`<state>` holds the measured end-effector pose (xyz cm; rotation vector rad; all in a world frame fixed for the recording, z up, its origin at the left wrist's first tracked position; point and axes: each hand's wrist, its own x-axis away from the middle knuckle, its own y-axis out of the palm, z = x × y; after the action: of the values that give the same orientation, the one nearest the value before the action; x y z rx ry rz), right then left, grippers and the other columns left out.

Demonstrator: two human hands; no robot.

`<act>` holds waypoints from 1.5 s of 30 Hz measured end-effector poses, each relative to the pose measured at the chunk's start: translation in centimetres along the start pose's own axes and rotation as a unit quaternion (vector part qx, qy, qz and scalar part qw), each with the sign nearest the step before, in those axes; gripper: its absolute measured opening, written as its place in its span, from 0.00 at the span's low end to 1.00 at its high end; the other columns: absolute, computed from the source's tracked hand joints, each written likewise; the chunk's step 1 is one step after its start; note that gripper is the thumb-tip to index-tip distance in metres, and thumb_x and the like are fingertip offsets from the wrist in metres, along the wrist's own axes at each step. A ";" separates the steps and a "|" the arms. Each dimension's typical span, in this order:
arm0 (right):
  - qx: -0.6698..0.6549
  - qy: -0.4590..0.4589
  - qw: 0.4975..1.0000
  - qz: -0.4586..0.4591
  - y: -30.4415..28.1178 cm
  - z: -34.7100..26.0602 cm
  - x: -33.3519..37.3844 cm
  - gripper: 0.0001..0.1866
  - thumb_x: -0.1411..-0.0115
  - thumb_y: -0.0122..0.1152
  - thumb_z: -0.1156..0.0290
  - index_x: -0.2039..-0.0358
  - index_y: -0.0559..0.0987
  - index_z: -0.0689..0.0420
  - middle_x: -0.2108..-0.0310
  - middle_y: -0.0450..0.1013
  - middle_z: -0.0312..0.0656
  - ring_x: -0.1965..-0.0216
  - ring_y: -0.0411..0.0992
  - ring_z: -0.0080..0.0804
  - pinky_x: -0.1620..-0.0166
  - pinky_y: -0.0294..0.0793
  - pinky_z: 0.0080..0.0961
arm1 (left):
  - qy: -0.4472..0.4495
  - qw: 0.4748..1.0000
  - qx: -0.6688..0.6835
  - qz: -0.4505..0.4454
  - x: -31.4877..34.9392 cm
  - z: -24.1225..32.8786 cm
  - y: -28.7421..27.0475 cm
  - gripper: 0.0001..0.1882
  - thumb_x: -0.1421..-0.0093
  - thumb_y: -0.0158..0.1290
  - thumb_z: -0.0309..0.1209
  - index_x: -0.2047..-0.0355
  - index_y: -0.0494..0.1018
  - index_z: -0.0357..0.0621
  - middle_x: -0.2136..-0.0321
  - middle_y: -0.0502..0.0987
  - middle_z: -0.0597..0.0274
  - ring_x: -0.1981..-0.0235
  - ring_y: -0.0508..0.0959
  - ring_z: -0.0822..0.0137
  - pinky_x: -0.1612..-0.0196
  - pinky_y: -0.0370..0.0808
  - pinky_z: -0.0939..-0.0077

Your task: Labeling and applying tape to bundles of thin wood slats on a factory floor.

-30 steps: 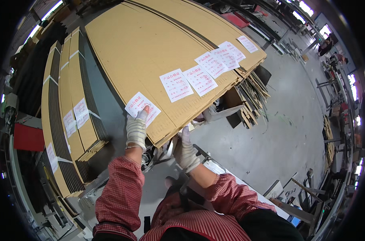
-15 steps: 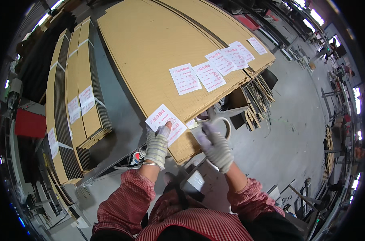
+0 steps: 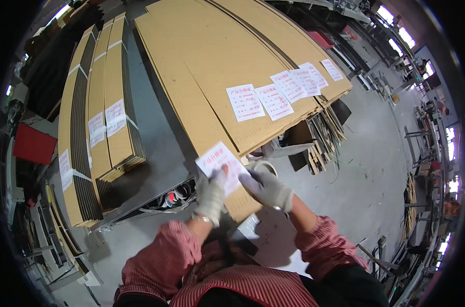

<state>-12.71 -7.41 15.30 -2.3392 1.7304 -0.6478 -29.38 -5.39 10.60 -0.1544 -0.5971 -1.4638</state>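
Label (image 3: 217, 159) pinched, slanting!
Your left hand (image 3: 210, 198) grips it, long axis toward the cardboard's (image 3: 201, 66) near corner; your right hand (image 3: 271, 189) at its right edge, grip unclear.

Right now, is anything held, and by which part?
The left hand holds a white label, thumb over its middle, fingers hidden. Whether it also grips the cardboard strip beneath, or the right hand alongside grips anything, is unclear.

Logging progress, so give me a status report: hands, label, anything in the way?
Left hand holds white label, thumb on top. Right hand at label's right edge, blurred, grip unclear. Label over cardboard; only the hands cover it.
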 end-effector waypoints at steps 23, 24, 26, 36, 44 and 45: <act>-0.126 -0.069 0.958 -0.248 -2.0 12.0 -4.9 0.30 0.45 0.58 0.46 0.55 0.76 0.62 0.61 0.76 0.46 0.63 0.74 0.31 0.58 0.72 0.30 | -0.079 0.982 0.002 -0.172 -0.8 -7.2 -7.7 0.21 0.48 0.61 0.38 0.57 0.72 0.41 0.66 0.77 0.65 0.63 0.77 0.71 0.58 0.73 0.77; -0.124 -0.064 0.959 -0.246 -0.5 12.3 -4.2 0.30 0.45 0.58 0.46 0.55 0.76 0.62 0.61 0.76 0.46 0.63 0.74 0.31 0.58 0.72 0.30 | -0.030 0.982 0.037 -0.182 -0.9 -7.8 -6.2 0.16 0.46 0.59 0.39 0.63 0.74 0.41 0.74 0.76 0.66 0.78 0.73 0.76 0.76 0.70 0.80; -0.531 0.070 0.784 -0.313 2.0 10.7 -3.8 0.35 0.46 0.58 0.44 0.52 0.74 0.65 0.58 0.75 0.46 0.58 0.72 0.32 0.55 0.71 0.29 | -0.048 0.974 0.043 -0.216 -2.3 -14.3 -10.2 0.22 0.46 0.58 0.43 0.57 0.73 0.40 0.64 0.78 0.64 0.68 0.76 0.72 0.68 0.74 0.75; 0.412 -0.007 0.901 0.138 5.8 -3.0 3.4 0.40 0.55 0.58 0.72 0.41 0.55 0.67 0.49 0.59 0.69 0.53 0.64 0.63 0.53 0.69 0.46 | 0.061 0.910 -0.402 -0.078 -3.0 -7.6 -12.1 0.15 0.48 0.53 0.37 0.61 0.75 0.46 0.73 0.79 0.52 0.73 0.79 0.56 0.71 0.75 0.62; -0.083 -0.147 0.964 0.206 1.1 -3.6 4.5 0.42 0.45 0.60 0.58 0.41 0.52 0.71 0.71 0.75 0.50 0.65 0.73 0.47 0.59 0.72 0.36 | 0.320 0.859 -0.370 -0.151 -0.3 -0.4 -1.7 0.16 0.55 0.59 0.34 0.66 0.75 0.41 0.69 0.78 0.53 0.66 0.78 0.56 0.63 0.74 0.65; -0.085 -0.149 0.964 0.203 -0.4 -6.6 4.1 0.42 0.45 0.60 0.58 0.41 0.52 0.71 0.71 0.75 0.50 0.65 0.73 0.47 0.59 0.72 0.36 | 0.357 0.857 -0.339 -0.152 -1.3 -2.4 -2.5 0.18 0.55 0.58 0.35 0.64 0.73 0.41 0.68 0.77 0.53 0.65 0.77 0.54 0.62 0.73 0.63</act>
<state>-14.21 -10.33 22.36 -1.9497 2.0880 -0.0768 -31.07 -5.62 7.27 -0.0509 0.5449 -1.8424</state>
